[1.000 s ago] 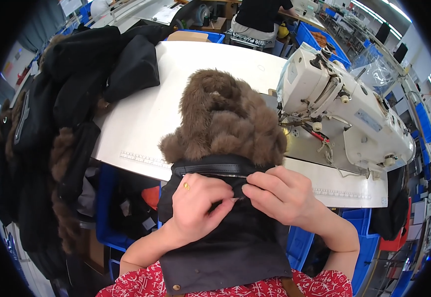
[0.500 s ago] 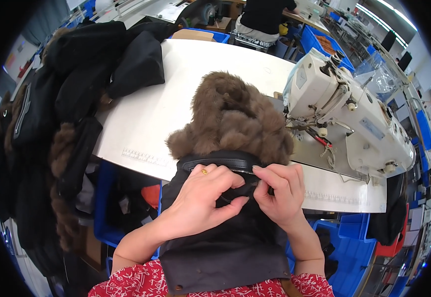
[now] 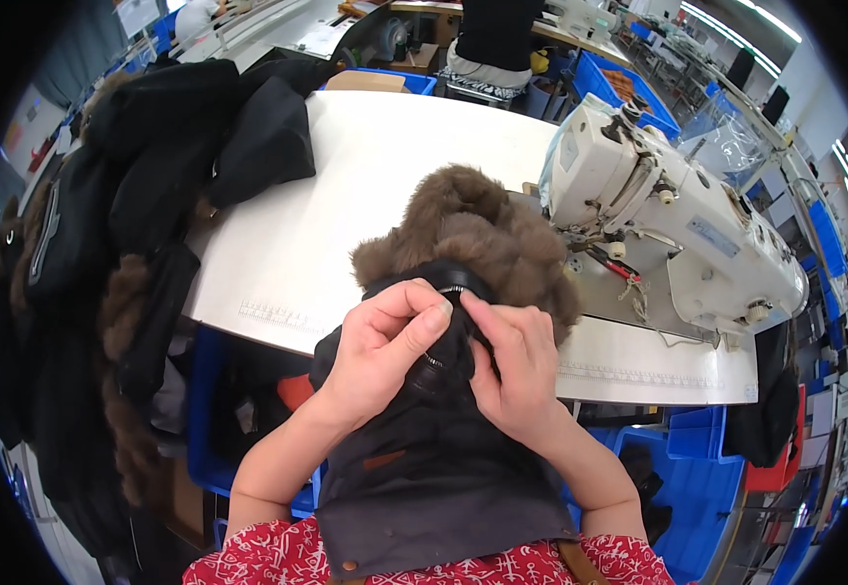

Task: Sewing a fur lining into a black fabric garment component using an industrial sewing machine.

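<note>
One dark garment [image 3: 434, 468] (fur-trimmed) is pinched by two hands, left hand [image 3: 385, 351] and right hand [image 3: 512, 361], fingers clenched.

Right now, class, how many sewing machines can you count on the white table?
1: a white sewing machine stands on the right side of the white table, beside the brown fur trim. Others farther back may be hidden.

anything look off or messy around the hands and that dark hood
Nothing damaged or spilled. Both hands, left hand and right hand, pinch the zipper edge of the dark hood, its brown fur trim bunched on the white table. Dark garments heap over the table's left edge.
</note>
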Demonstrator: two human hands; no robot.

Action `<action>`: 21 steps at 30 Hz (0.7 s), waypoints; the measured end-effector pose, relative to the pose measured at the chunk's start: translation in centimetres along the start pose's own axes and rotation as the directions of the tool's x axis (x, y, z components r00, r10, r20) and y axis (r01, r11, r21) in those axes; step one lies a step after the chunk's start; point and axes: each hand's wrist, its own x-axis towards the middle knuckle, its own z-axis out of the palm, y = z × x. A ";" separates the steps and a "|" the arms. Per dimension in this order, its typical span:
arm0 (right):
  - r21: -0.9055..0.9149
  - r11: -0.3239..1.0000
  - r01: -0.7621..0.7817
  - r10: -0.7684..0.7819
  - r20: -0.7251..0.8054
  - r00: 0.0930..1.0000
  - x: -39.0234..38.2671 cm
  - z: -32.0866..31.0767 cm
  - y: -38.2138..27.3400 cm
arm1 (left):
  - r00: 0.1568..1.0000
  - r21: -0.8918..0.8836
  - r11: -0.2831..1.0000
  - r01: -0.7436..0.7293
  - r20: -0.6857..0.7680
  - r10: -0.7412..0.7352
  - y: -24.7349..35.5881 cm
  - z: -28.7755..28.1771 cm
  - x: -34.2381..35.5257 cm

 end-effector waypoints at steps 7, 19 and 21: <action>0.303 0.917 -0.258 0.241 0.095 0.966 -0.1 -0.8 0.5 | 0.989 0.154 0.979 -0.131 0.090 0.118 -0.3 -1.4 -0.1; 0.582 0.598 -0.550 0.187 0.567 0.802 2.6 -3.5 2.3 | 0.999 0.361 0.932 -0.030 0.025 0.022 1.4 -2.5 -0.3; 0.562 0.562 -0.607 0.225 0.603 0.766 2.9 -3.7 2.2 | 0.999 0.342 0.939 -0.040 0.039 0.029 1.4 -2.6 -0.4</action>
